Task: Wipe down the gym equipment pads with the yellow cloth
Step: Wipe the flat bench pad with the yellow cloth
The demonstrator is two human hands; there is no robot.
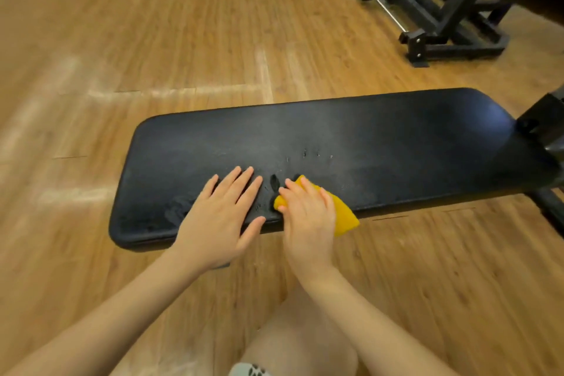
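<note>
Two hands on a long black padded bench pad, one pressing a yellow cloth against it.

The folded yellow cloth (343, 217) lies mostly hidden under the right hand (308, 217), whose fingers curl over it and press it to the near edge of the long black vinyl bench pad (381, 149); one corner of the cloth hangs past that edge. The left hand (225, 217) rests flat on the pad just beside the cloth, fingers spread and straight, holding nothing. The pad's long axis runs left to right, its right end cut off behind a black metal bracket (546, 128). Beyond the pad, on the wooden plank floor (152, 40), stands a black steel machine frame (439, 9), partly out of view. The whole picture is slightly blurred.
</note>
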